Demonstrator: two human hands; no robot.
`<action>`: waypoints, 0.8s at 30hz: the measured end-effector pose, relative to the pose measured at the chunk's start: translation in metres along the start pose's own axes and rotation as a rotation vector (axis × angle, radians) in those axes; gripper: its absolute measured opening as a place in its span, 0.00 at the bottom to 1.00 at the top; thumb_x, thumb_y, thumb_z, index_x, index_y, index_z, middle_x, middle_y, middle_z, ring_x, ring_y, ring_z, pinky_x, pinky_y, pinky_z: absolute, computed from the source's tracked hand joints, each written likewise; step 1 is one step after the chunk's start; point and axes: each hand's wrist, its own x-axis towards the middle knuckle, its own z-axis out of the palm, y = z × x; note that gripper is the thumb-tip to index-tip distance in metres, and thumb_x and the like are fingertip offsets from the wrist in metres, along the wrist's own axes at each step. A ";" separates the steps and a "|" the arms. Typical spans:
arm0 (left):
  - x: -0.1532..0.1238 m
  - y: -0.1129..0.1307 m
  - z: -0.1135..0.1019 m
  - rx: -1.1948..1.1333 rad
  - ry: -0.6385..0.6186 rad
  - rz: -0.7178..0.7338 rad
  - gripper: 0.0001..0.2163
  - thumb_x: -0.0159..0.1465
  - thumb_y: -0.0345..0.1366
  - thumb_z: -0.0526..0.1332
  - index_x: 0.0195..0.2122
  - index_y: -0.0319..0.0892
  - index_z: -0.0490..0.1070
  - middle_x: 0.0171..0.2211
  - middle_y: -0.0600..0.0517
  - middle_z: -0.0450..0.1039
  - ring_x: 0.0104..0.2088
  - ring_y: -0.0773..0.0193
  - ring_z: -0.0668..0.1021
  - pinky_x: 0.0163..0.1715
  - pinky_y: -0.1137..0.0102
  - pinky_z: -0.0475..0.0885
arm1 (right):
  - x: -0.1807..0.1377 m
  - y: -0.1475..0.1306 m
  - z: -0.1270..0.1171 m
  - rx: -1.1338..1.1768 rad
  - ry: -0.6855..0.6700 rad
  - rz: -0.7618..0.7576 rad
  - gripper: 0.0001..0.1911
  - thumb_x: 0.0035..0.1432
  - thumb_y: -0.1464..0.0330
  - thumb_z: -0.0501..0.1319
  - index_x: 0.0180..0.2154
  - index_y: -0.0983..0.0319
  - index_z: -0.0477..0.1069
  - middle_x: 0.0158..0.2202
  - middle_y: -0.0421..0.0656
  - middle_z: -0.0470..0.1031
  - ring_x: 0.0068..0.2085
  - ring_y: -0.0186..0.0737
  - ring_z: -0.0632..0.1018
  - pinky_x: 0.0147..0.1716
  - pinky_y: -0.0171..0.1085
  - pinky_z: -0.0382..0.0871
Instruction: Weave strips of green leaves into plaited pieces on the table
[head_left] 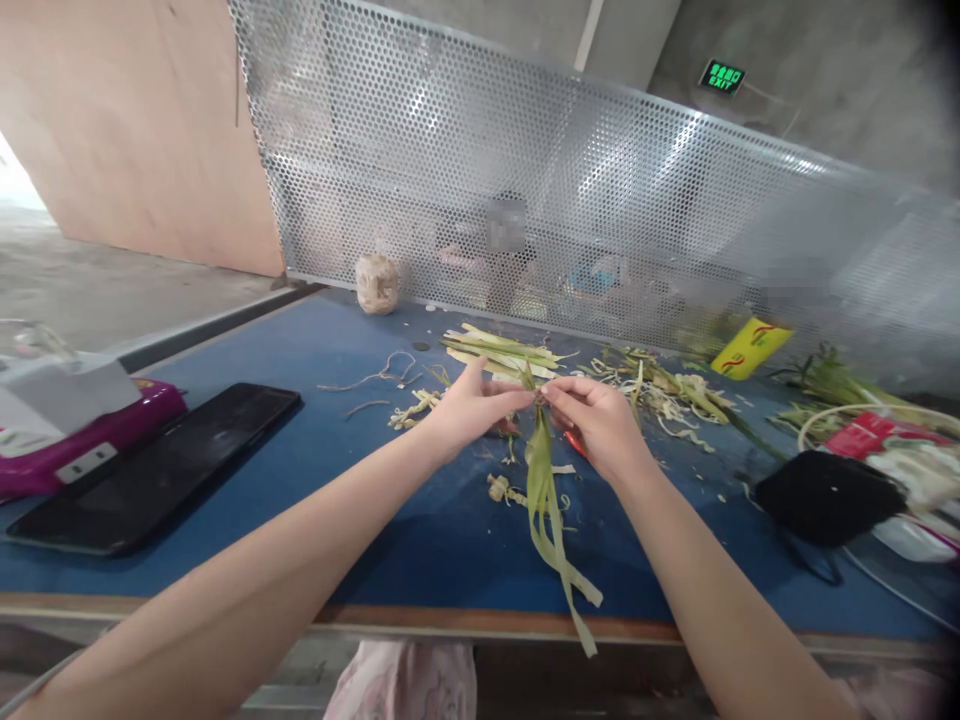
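My left hand [469,408] and my right hand [600,420] meet above the blue table [315,470], both pinching the top of a bundle of green leaf strips [546,505]. The strips hang down from my fingertips and trail toward the table's front edge. Something red [576,444] shows just under my right hand; I cannot make out what it is. Both hands are closed on the strips.
More cut leaf strips [502,352] and scraps [660,385] lie behind my hands. A black tablet [161,465] and a pink device [90,435] sit at left. A black pouch [825,495], a yellow packet [750,347] and a small woven ball [376,284] are also there. A perforated metal screen [570,200] stands behind.
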 end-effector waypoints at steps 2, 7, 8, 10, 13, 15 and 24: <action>0.000 -0.001 0.002 -0.090 -0.062 -0.058 0.44 0.48 0.30 0.66 0.60 0.33 0.38 0.28 0.49 0.73 0.25 0.67 0.73 0.26 0.70 0.69 | 0.000 0.000 0.000 -0.021 0.004 -0.014 0.09 0.43 0.63 0.65 0.26 0.62 0.72 0.14 0.34 0.61 0.17 0.26 0.58 0.18 0.31 0.50; -0.001 0.001 0.003 -0.202 -0.010 -0.108 0.39 0.50 0.24 0.65 0.59 0.32 0.43 0.23 0.53 0.72 0.22 0.70 0.73 0.28 0.71 0.70 | 0.000 0.000 0.000 -0.089 -0.008 -0.069 0.10 0.43 0.62 0.65 0.27 0.61 0.72 0.16 0.35 0.63 0.18 0.27 0.59 0.18 0.31 0.51; -0.002 0.001 0.003 -0.231 -0.012 -0.126 0.38 0.50 0.24 0.64 0.58 0.31 0.44 0.23 0.52 0.72 0.23 0.70 0.74 0.28 0.71 0.71 | 0.000 0.000 0.000 -0.100 -0.011 -0.081 0.10 0.43 0.62 0.64 0.27 0.61 0.72 0.16 0.35 0.63 0.18 0.27 0.59 0.17 0.31 0.51; -0.002 0.003 0.003 -0.272 -0.042 -0.154 0.33 0.52 0.22 0.62 0.57 0.29 0.47 0.22 0.52 0.71 0.23 0.70 0.74 0.28 0.72 0.71 | 0.000 0.001 0.000 -0.118 -0.012 -0.098 0.09 0.44 0.62 0.64 0.27 0.61 0.71 0.17 0.35 0.63 0.17 0.27 0.59 0.17 0.31 0.51; -0.002 0.006 0.003 -0.280 -0.097 -0.201 0.24 0.54 0.21 0.59 0.52 0.29 0.55 0.21 0.53 0.70 0.21 0.72 0.72 0.26 0.74 0.70 | 0.000 0.000 -0.001 -0.189 -0.008 -0.128 0.09 0.46 0.62 0.63 0.27 0.61 0.72 0.19 0.37 0.68 0.18 0.28 0.62 0.18 0.31 0.54; -0.002 0.006 0.003 -0.277 -0.092 -0.223 0.17 0.54 0.21 0.58 0.46 0.31 0.61 0.21 0.53 0.70 0.20 0.74 0.71 0.24 0.77 0.69 | -0.001 -0.001 -0.001 -0.289 0.007 -0.196 0.08 0.46 0.62 0.63 0.27 0.61 0.72 0.22 0.38 0.71 0.21 0.30 0.66 0.20 0.32 0.58; -0.004 0.009 -0.002 -0.417 -0.258 -0.229 0.05 0.55 0.22 0.55 0.23 0.33 0.66 0.21 0.51 0.68 0.22 0.74 0.72 0.24 0.79 0.67 | -0.004 -0.012 -0.001 -0.547 0.028 -0.551 0.03 0.49 0.67 0.61 0.25 0.59 0.72 0.27 0.40 0.73 0.30 0.36 0.72 0.28 0.34 0.64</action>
